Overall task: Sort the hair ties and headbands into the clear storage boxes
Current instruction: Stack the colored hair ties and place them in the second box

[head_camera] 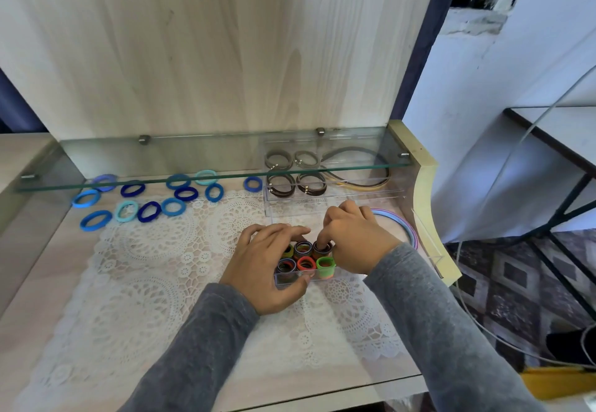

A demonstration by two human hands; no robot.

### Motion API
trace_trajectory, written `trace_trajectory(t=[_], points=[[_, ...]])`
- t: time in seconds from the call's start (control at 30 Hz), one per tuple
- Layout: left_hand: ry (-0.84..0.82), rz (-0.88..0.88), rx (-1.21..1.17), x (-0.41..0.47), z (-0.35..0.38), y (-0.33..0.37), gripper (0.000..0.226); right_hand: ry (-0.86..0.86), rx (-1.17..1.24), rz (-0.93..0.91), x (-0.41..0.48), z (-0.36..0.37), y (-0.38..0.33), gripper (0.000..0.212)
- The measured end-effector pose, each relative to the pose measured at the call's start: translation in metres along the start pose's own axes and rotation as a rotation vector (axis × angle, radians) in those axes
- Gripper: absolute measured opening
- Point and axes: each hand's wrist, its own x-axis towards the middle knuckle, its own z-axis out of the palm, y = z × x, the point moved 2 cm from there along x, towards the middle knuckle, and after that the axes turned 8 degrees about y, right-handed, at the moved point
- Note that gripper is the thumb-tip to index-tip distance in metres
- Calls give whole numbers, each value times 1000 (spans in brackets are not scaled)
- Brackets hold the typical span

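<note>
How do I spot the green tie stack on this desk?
On the lace mat, a small clear box sits between the left hand and right hand. The green stack stands at the right end of its near row, beside a red stack; no other is bright green.
</note>
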Motion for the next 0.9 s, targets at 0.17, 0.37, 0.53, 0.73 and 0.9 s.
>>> trace_trajectory(t=[0.17,0.37,0.53,0.73,0.9], points=[[-21,-12,-5,0,-2,-1,62,128,112,17,-2,-1,4,34],[-29,-21,-2,-2,-2,-1,64,340,288,59,-3,12,17,34],[-39,-17,-8,-2,-2,-3,64,570,438,212,-5,33,26,29],[-33,-21,-6,-2,0,-4,64,618,474,238,-4,45,29,27],[-31,-19,-5,-2,0,-3,64,613,464,199,-4,46,27,28]])
